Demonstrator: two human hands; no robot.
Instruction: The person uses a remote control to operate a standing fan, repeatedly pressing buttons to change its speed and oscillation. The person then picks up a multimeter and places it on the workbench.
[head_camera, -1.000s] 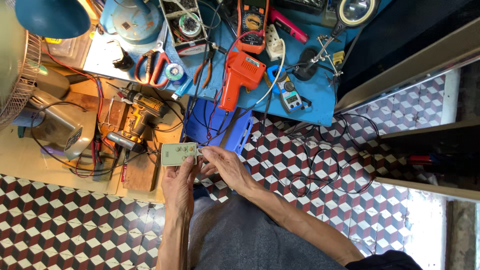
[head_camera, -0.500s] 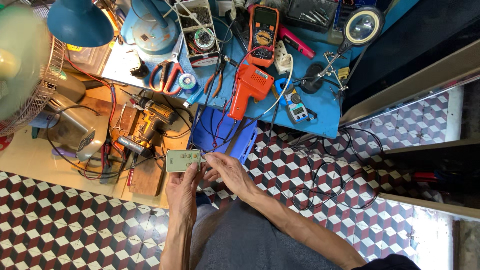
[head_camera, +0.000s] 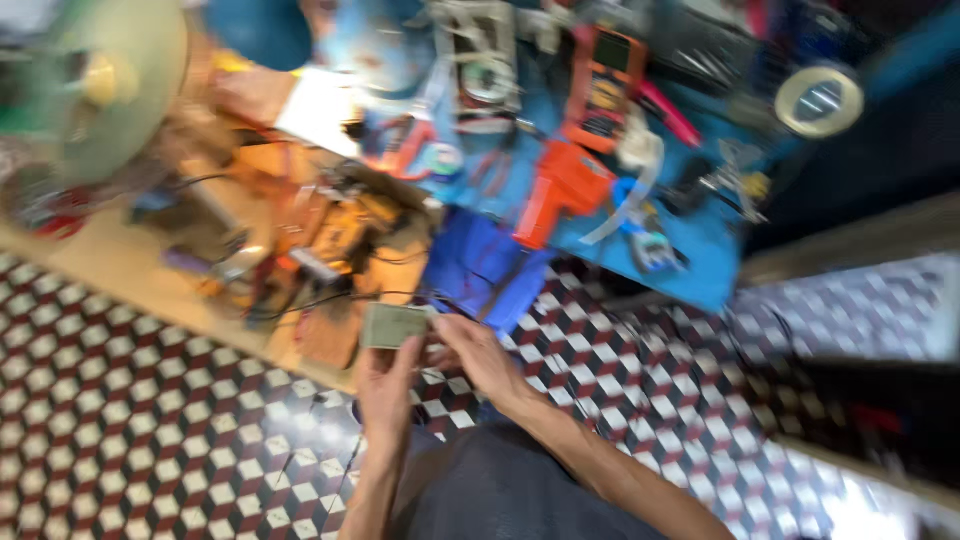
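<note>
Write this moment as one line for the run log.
left hand: holds small green board | right hand: fingers at board's right edge | behind: blue mat, orange tool | picture: blurred

Orange multimeter (head_camera: 607, 85); fan (head_camera: 110, 95); pliers (head_camera: 405, 150)

Both forearms are bare from the wrist up to where the picture cuts them off, with no sleeve reaching them. The left hand (head_camera: 385, 385) and right hand (head_camera: 478, 355) are uncovered, no gloves. I can make out no watch, ring or band, though the blur may well hide something small. Below the arms there is dark grey cloth, plain, probably a shirt or trousers.
</note>
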